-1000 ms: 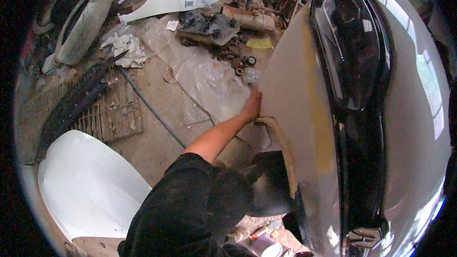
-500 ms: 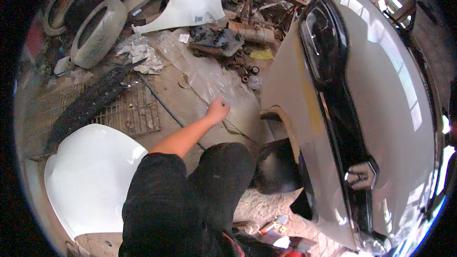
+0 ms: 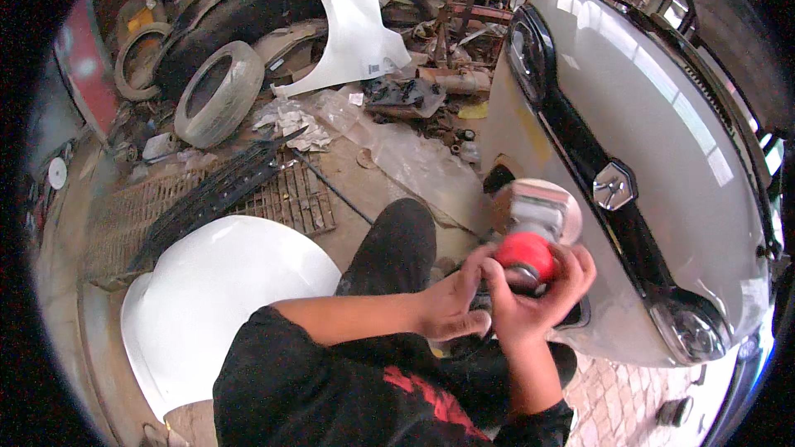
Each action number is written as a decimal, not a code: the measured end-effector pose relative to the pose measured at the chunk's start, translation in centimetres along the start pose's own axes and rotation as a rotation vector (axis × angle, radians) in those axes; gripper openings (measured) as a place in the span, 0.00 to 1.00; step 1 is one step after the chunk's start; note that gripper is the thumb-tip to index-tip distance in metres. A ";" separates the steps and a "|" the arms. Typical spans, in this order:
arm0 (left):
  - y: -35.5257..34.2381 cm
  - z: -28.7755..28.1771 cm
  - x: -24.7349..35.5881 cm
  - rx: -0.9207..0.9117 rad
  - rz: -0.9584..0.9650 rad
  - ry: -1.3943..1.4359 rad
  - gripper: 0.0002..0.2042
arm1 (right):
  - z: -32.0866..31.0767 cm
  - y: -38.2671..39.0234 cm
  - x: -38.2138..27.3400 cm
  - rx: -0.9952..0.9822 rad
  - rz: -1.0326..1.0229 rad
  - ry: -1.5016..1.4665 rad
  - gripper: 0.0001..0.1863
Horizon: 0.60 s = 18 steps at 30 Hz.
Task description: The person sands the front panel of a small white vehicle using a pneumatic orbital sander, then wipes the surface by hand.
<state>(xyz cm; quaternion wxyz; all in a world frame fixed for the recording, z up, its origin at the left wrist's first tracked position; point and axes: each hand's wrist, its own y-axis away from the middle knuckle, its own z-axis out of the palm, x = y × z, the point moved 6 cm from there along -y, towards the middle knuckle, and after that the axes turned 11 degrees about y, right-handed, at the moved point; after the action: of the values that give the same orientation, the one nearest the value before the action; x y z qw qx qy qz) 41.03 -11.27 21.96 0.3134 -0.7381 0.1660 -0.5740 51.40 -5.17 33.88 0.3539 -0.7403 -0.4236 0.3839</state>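
A hand-held sander (image 3: 530, 228) with a red top and a round pale pad is held up in front of the grey car front (image 3: 646, 157). My right hand (image 3: 538, 298) wraps the red body from below and the right. My left hand (image 3: 451, 302) grips the tool's lower left side. The pad faces up toward me, just off the car's bumper. My black-trousered knee (image 3: 397, 240) rises below the tool.
A white car fender (image 3: 215, 298) lies on the floor at my left. Beyond it are a metal grate (image 3: 166, 203), a black bumper strip (image 3: 215, 190), a tyre (image 3: 217, 91), another white fender (image 3: 352, 33) and scrap parts. Clear plastic sheeting (image 3: 406, 157) lies by the car.
My left hand left the car's edge and came back to my lap. Both hands now hold the sander, which was not in view before. The view swung toward the car's front.
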 end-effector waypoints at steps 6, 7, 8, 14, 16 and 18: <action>-4.4 -3.2 -1.7 0.711 -0.241 0.603 0.26 | 1.8 -1.1 0.5 -0.369 -0.110 -0.219 0.27; -4.5 -4.4 -3.4 0.886 -0.332 0.606 0.27 | 2.2 -0.8 1.0 -0.449 -0.105 -0.222 0.27; -5.3 -6.0 -5.3 0.905 -0.414 0.616 0.27 | 3.0 0.2 2.0 -0.479 -0.087 -0.190 0.28; -12.4 -19.2 -18.3 1.167 -0.440 0.287 0.24 | 7.4 5.5 8.8 -0.817 0.075 -0.116 0.21; -13.4 -23.7 -25.6 1.195 -0.516 0.388 0.26 | 8.8 8.0 10.2 -0.916 0.084 -0.131 0.21; -14.7 -25.3 -30.8 1.168 -0.629 0.545 0.31 | 9.8 9.6 10.6 -1.035 0.119 -0.118 0.22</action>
<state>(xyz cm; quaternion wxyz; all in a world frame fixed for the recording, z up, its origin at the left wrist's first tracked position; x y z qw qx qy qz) 6.44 11.52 12.35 0.4242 -0.2930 -0.3167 -0.7962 49.96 2.56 18.44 -0.1052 -0.8182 -0.5342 0.1848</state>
